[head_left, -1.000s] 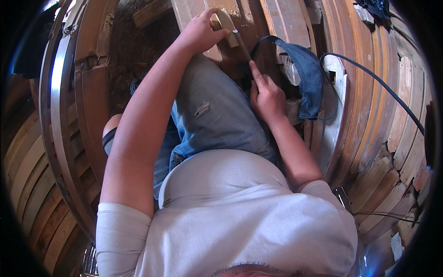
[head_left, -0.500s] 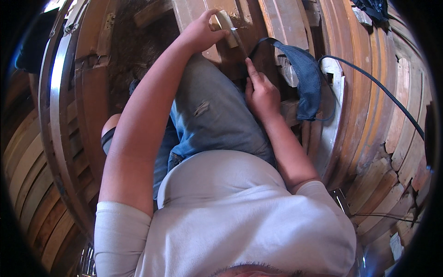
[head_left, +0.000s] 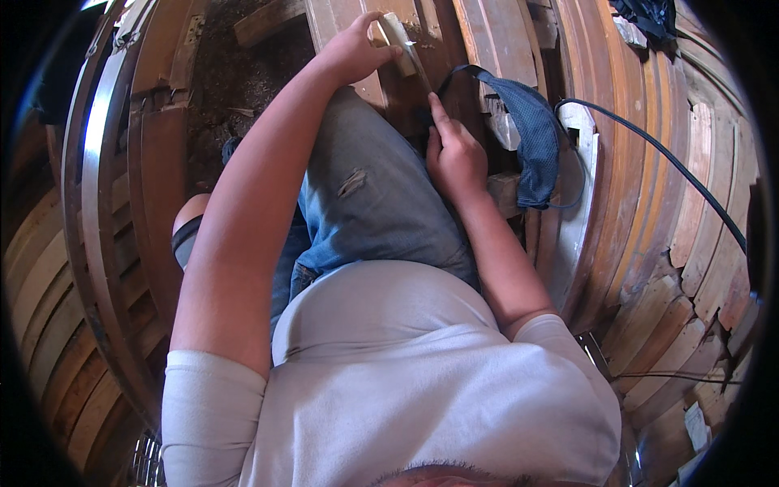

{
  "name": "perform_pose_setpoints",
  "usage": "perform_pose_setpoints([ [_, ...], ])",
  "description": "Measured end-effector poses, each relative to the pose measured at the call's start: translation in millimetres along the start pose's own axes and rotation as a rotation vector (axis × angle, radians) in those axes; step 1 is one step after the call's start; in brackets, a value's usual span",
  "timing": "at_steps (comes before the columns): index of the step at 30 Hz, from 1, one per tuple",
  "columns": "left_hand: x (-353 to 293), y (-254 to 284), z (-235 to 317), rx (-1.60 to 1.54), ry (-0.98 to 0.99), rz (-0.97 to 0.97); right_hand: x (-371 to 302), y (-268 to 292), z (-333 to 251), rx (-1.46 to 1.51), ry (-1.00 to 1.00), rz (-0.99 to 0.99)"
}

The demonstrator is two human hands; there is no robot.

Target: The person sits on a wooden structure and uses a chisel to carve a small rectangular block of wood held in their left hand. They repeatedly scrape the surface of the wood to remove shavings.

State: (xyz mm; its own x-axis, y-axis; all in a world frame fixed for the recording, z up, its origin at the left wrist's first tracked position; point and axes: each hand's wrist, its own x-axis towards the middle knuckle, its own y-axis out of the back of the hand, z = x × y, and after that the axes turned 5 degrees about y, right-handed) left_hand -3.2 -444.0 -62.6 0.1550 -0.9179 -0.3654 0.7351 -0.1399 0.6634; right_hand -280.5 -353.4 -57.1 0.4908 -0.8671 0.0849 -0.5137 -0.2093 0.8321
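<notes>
My left hand [head_left: 354, 55] pinches a small pale piece of wood [head_left: 398, 45] between thumb and fingers, against the brown boards beyond my knee. My right hand [head_left: 457, 159] is closed round a thin-bladed knife [head_left: 423, 74]. Its index finger stretches forward along the tool, and the handle is mostly hidden in the palm. The blade's far end meets the right side of the wood piece, where a small whitish sliver shows. My jeans-clad leg [head_left: 377, 183] lies just below both hands.
Right of my right hand lies a dark blue mesh pouch [head_left: 531, 138] with a strap. A black cable [head_left: 661, 142] curves across the boards [head_left: 625, 162] at the right. Long planks [head_left: 101, 162] run along the left, beside dark ground [head_left: 235, 73] with wood bits.
The knife lies a little differently against the wood piece, and my right hand has shifted slightly up and left. Both grips are kept. The whole view has moved slightly.
</notes>
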Motion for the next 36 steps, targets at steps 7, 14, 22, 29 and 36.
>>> perform_pose_setpoints([
  [7,3.5,-0.5,-0.5,-0.009,0.041,-0.034,3.1,-0.8,8.0,0.085,0.077,0.070],
  [14,3.6,-1.4,4.7,-0.019,0.051,-0.030,-1.7,11.7,14.9,-0.023,0.045,-0.024],
  [22,1.6,-2.5,8.5,0.030,0.049,-0.020,3.0,4.3,21.0,-0.023,0.087,0.022],
  [29,1.4,-4.0,7.4,-0.007,0.013,-0.001,5.7,11.4,18.1,-0.041,0.051,-0.019],
  [36,-14.0,-10.5,12.9,0.171,-0.225,0.333,12.3,34.7,-6.9,0.173,-0.041,-0.050],
])
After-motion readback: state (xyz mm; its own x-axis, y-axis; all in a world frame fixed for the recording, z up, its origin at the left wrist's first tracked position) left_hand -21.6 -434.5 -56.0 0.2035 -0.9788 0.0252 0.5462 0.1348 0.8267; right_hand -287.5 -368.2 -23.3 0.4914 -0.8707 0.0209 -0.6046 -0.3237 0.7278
